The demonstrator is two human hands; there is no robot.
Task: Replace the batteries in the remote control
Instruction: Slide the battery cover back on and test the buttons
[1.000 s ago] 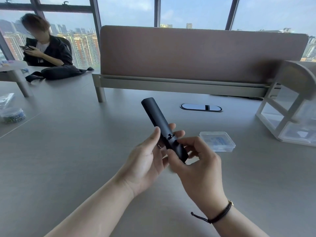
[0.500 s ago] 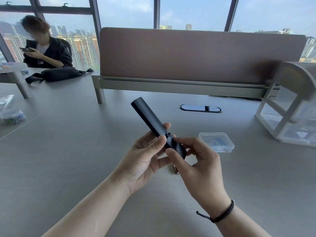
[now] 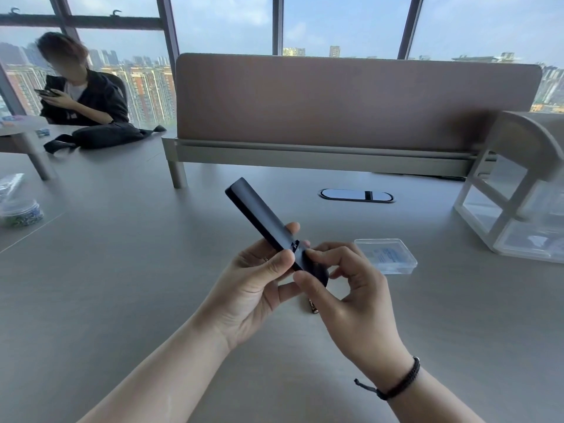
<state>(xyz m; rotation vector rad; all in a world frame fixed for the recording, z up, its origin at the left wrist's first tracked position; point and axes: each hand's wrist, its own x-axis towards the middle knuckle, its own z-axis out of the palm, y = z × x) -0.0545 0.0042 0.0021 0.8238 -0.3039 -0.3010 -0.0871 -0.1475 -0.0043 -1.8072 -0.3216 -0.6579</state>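
A slim black remote control (image 3: 259,213) is held above the grey table (image 3: 122,270), its far end tilted up and to the left. My left hand (image 3: 253,288) grips its middle, thumb across the top near a small notch. My right hand (image 3: 351,297) pinches the near end of the remote between thumb and forefinger. Below the hands a small battery (image 3: 313,308) lies on the table, mostly hidden. A clear plastic box (image 3: 386,254) with blue items inside sits to the right of my hands.
A brown desk divider (image 3: 351,102) stands across the back. A white drawer unit (image 3: 518,209) is at the right, a cable port (image 3: 355,196) behind the remote. At the far left are a small container (image 3: 21,213) and a seated person (image 3: 79,90) with a phone.
The remote's far end has swung to the left and tipped lower. My left thumb has slid onto the top of the remote beside my right fingertips. The battery on the table has come into view.
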